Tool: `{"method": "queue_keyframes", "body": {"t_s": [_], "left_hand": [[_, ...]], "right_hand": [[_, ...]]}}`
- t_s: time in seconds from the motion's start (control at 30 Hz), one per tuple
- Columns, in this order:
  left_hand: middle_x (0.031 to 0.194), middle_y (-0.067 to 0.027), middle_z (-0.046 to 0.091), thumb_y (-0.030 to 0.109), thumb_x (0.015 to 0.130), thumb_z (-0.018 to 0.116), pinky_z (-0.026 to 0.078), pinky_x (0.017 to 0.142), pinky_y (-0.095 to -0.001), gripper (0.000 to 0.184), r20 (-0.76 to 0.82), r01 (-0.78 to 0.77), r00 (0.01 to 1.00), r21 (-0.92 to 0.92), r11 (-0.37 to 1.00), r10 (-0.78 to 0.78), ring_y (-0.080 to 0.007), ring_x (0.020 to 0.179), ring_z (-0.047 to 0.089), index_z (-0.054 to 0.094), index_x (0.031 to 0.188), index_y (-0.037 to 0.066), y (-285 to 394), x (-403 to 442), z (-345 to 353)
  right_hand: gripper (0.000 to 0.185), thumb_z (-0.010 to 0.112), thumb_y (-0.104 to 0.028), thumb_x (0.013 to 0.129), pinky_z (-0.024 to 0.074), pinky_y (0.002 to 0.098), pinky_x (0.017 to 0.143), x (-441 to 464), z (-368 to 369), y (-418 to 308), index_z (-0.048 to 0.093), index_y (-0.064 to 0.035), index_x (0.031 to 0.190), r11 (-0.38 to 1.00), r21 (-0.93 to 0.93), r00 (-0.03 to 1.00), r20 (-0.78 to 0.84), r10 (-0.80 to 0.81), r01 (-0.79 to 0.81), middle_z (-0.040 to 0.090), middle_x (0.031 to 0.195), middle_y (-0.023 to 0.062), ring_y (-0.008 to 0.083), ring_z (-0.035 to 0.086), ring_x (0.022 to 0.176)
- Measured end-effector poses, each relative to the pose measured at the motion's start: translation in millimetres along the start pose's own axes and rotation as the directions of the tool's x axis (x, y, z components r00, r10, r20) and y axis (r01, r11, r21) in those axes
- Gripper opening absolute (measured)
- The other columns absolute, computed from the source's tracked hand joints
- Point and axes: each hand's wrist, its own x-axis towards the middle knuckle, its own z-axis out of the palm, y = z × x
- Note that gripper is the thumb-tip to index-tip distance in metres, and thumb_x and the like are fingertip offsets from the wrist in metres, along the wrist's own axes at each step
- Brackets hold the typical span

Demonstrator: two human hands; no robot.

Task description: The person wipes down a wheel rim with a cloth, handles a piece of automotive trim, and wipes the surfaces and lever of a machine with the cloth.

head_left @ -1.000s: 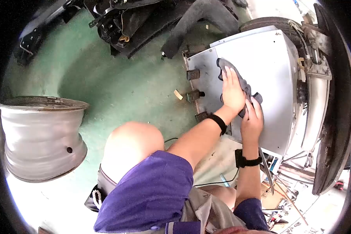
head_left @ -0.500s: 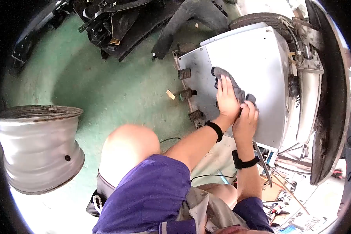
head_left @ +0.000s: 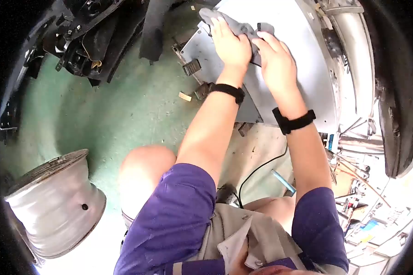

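Observation:
A crumpled grey cloth (head_left: 236, 26) with a dark edge lies on a pale grey sheet-metal panel (head_left: 303, 68). Across its left part rests my left hand (head_left: 231, 48), fingers extended and pressing the cloth down. My right hand (head_left: 277, 59) is close beside it, its fingers bent over the cloth's right end. Parts of the cloth under both palms are hidden. Black bands circle both wrists.
A silver wheel rim (head_left: 62, 206) stands on the green floor (head_left: 119, 105) at left. Dark vehicle parts (head_left: 92, 46) lie at upper left. Small blocks (head_left: 192, 67) line the panel's edge. A black cable (head_left: 257, 169) and scattered tools (head_left: 358, 201) are on the right.
The view has shifted, so the panel and hands appear higher and farther left. Both arms are more extended, and the cloth has moved toward the panel's far-left edge with them.

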Motion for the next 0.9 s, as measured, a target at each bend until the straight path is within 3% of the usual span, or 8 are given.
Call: {"method": "queue_keyframes", "body": {"t_s": [0.17, 0.23, 0.37, 0.5, 0.57, 0.63, 0.73, 0.9], "left_hand": [[0.152, -0.0285, 0.028, 0.001, 0.075, 0.061, 0.023, 0.115, -0.0532, 0.074, 0.061, -0.002, 0.998, 0.047, 0.999, 0.0, -0.0505, 0.137, 0.028, 0.032, 0.143, -0.009, 22.2, -125.4, 12.6], [0.152, -0.0282, 0.025, 0.006, 0.078, 0.062, 0.03, 0.107, -0.0548, 0.075, 0.207, 0.003, 0.977, 0.195, 0.981, -0.044, -0.0475, 0.138, 0.027, 0.029, 0.144, -0.009, 34.8, -156.4, 8.9], [0.148, -0.0309, 0.027, 0.007, 0.078, 0.062, 0.031, 0.104, -0.0585, 0.075, 0.326, -0.24, 0.923, 0.08, 0.967, 0.202, -0.0504, 0.13, 0.032, 0.029, 0.144, -0.009, 40.7, -194.5, -11.4], [0.143, -0.0328, 0.03, 0.002, 0.069, 0.069, 0.031, 0.107, -0.0561, 0.082, 0.309, -0.346, 0.893, 0.006, 0.938, 0.327, -0.0521, 0.125, 0.035, 0.032, 0.142, -0.008, 50.0, -138.4, -6.9], [0.139, -0.0351, 0.033, 0.0, 0.071, 0.066, 0.031, 0.108, -0.0511, 0.081, 0.227, -0.383, 0.896, -0.034, 0.923, 0.381, -0.0505, 0.124, 0.038, 0.031, 0.144, -0.008, 68.0, -80.0, -9.6], [0.135, -0.0354, 0.035, 0.0, 0.072, 0.065, 0.033, 0.107, -0.0498, 0.077, 0.095, -0.445, 0.891, -0.02, 0.895, 0.445, -0.0496, 0.123, 0.039, 0.034, 0.141, -0.009, 72.2, -28.6, -6.1], [0.128, -0.0321, 0.04, 0.0, 0.069, 0.066, 0.037, 0.101, -0.049, 0.075, -0.044, -0.412, 0.911, -0.053, 0.91, 0.41, -0.0481, 0.117, 0.042, 0.037, 0.137, -0.011, 66.7, -1.2, 6.2], [0.128, -0.03, 0.038, 0.003, 0.069, 0.067, 0.035, 0.101, -0.0522, 0.077, 0.164, -0.155, 0.974, -0.029, 0.987, 0.158, -0.0472, 0.116, 0.04, 0.035, 0.138, -0.011, 61.9, -137.2, 15.3]], "right_hand": [[0.026, 0.06, -0.001, 0.079, 0.0531, 0.0373, 0.083, -100.3, -44.7, 9.9, 0.067, -0.01, 0.102, 0.994, -0.041, 0.986, 0.131, 0.107, -0.103, 0.065, 0.116, 0.002, 0.0278, 0.062, 0.096], [0.027, 0.061, 0.0, 0.078, 0.053, 0.0379, 0.083, -139.9, -58.1, 9.9, 0.067, -0.0104, 0.102, 0.977, -0.078, 0.961, 0.181, 0.208, -0.197, 0.065, 0.116, 0.0017, 0.0283, 0.062, 0.097], [0.025, 0.066, 0.0, 0.077, 0.0526, 0.0378, 0.085, -178.7, -75.5, -0.7, 0.067, -0.0074, 0.101, 0.918, -0.056, 0.901, 0.181, 0.395, -0.392, 0.066, 0.115, 0.0053, 0.0298, 0.063, 0.099], [0.023, 0.069, -0.003, 0.078, 0.0524, 0.0357, 0.088, -146.3, -68.8, 8.7, 0.066, -0.0067, 0.101, 0.914, 0.027, 0.912, 0.073, 0.403, -0.405, 0.067, 0.113, 0.0083, 0.0288, 0.064, 0.102], [0.028, 0.068, -0.005, 0.081, 0.0534, 0.0386, 0.085, -95.2, -63.1, 13.0, 0.064, -0.0086, 0.108, 0.96, 0.09, 0.954, -0.12, 0.275, -0.266, 0.066, 0.114, 0.0089, 0.0307, 0.065, 0.097], [0.03, 0.069, -0.006, 0.081, 0.053, 0.0375, 0.087, -49.3, -55.1, 8.8, 0.065, -0.0086, 0.111, 0.965, 0.088, 0.948, -0.186, 0.259, -0.247, 0.066, 0.113, 0.0094, 0.0311, 0.064, 0.098], [0.029, 0.068, -0.005, 0.082, 0.0526, 0.0367, 0.087, -22.1, -48.6, 7.1, 0.067, -0.0077, 0.111, 0.977, 0.135, 0.954, -0.227, 0.194, -0.166, 0.065, 0.114, 0.01, 0.0309, 0.064, 0.099], [0.028, 0.065, -0.002, 0.082, 0.0527, 0.0393, 0.087, -128.2, -77.1, 8.0, 0.065, -0.0063, 0.109, 0.951, 0.017, 0.95, -0.04, 0.308, -0.308, 0.064, 0.115, 0.0084, 0.0305, 0.063, 0.1]]}}
